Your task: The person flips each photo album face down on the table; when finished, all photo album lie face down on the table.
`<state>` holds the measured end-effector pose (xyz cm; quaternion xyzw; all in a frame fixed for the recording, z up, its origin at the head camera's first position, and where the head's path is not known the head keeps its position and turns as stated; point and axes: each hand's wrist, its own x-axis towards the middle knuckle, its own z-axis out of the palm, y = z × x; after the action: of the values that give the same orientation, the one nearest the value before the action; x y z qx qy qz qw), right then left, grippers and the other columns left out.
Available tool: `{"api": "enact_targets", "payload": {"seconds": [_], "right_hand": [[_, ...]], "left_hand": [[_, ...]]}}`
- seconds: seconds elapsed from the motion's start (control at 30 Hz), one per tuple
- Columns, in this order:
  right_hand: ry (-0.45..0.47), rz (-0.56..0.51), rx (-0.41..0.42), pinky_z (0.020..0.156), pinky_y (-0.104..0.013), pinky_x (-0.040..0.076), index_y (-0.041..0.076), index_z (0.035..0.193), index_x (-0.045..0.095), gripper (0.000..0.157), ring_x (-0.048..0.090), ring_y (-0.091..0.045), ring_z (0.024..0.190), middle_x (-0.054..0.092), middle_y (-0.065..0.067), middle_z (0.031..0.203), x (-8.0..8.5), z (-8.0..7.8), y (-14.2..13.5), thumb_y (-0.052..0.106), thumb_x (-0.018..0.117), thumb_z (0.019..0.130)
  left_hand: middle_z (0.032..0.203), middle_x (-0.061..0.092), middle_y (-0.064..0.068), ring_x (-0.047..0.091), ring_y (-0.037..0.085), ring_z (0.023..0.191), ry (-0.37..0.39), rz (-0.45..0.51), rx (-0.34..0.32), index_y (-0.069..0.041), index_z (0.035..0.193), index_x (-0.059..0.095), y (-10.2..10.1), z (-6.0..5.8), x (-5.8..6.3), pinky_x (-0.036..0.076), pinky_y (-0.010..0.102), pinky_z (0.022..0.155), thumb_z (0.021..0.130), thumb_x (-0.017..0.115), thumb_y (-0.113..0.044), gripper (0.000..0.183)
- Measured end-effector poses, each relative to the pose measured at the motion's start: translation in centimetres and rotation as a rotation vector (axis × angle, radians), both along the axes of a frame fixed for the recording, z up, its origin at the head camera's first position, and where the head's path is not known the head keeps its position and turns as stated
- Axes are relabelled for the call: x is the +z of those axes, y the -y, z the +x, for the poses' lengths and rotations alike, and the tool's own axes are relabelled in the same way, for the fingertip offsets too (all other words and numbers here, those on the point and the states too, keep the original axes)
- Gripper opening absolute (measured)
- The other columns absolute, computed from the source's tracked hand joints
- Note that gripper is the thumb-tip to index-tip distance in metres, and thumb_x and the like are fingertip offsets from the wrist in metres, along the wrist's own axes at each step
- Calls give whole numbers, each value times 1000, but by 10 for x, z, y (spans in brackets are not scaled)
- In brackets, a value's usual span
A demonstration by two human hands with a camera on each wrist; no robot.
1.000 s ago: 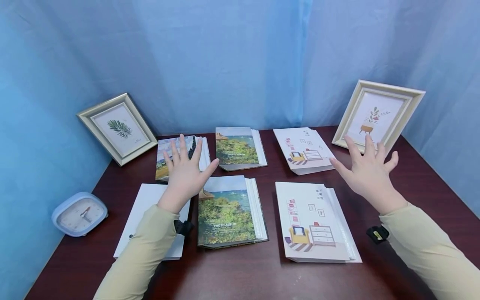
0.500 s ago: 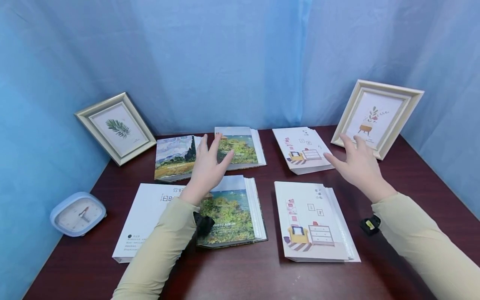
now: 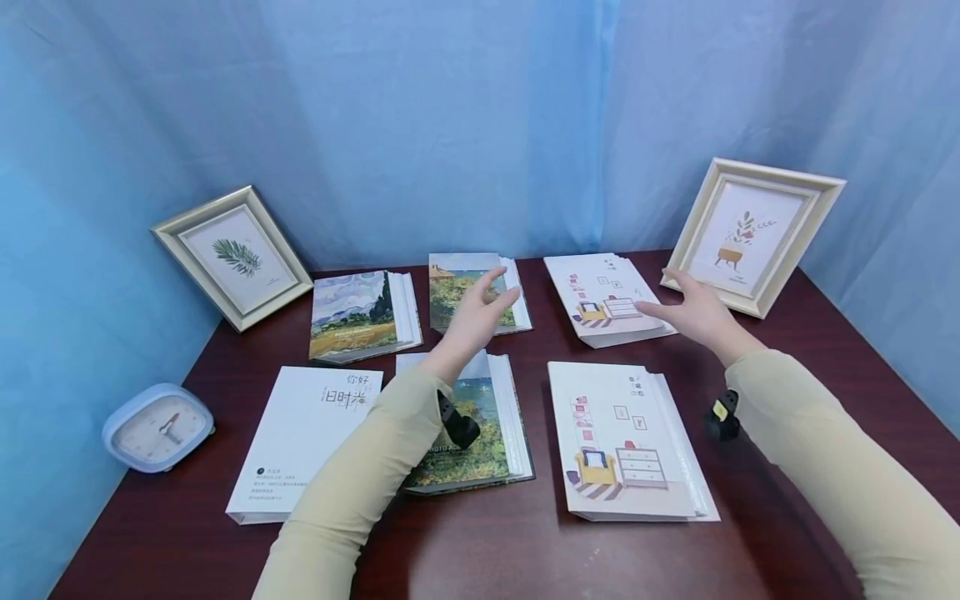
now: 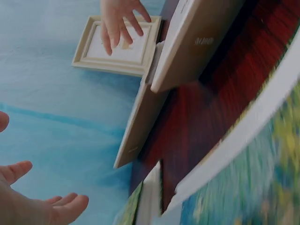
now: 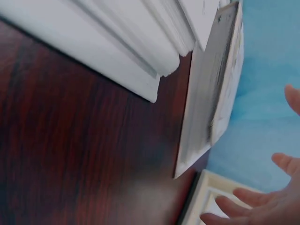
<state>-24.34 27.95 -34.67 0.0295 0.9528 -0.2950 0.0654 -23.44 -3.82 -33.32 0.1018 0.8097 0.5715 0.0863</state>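
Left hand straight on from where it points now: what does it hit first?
Probably the blue curtain behind: the left hand seems raised over the far green photo album. Height is unclear, so it might brush that album first.

The white album at left (image 3: 292, 442) bears "你好" and, apparently, "旧时光" on its cover; on the near green-landscape album (image 3: 483, 457) the word "PHOTO" shows in part; characters on the near furniture-print album (image 3: 622, 433) are too small to read
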Motion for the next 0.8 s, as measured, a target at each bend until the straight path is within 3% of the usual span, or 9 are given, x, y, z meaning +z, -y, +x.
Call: {"api": "enact_targets", "payload": {"seconds": [0.3, 0.47, 0.57, 0.8], "right_hand": [[113, -47, -6, 109, -65, 17, 2, 152, 7, 101, 12, -50, 138, 8, -31, 153, -7, -17, -5, 53, 62, 85], [162, -30, 2, 109, -65, 15, 3, 152, 5, 102, 10, -51, 138, 6, -32, 153, -8, -22, -2, 50, 65, 84], [177, -18, 27, 109, -64, 17, 2, 152, 7, 102, 16, -50, 136, 11, -32, 152, -10, -25, 0, 47, 68, 83], [190, -9, 56, 109, -63, 19, -1, 151, 8, 102, 26, -48, 129, 20, -34, 148, -17, -32, 7, 40, 71, 83]], "left_hand": [[155, 25, 12, 29, 27, 141, 164, 174, -35, -21, 146, 36, -29, -20, -2, 37, 43, 108, 98, 51, -29, 51], [154, 24, 14, 29, 27, 141, 211, 235, -46, -19, 146, 37, -43, -32, -5, 39, 43, 107, 98, 52, -26, 51], [153, 26, 15, 32, 28, 139, 236, 273, -56, -17, 147, 36, -53, -40, -9, 40, 44, 106, 98, 53, -23, 52], [153, 28, 14, 35, 28, 138, 283, 243, -108, -18, 149, 32, -64, -54, -15, 40, 47, 105, 98, 53, -21, 55]]}}
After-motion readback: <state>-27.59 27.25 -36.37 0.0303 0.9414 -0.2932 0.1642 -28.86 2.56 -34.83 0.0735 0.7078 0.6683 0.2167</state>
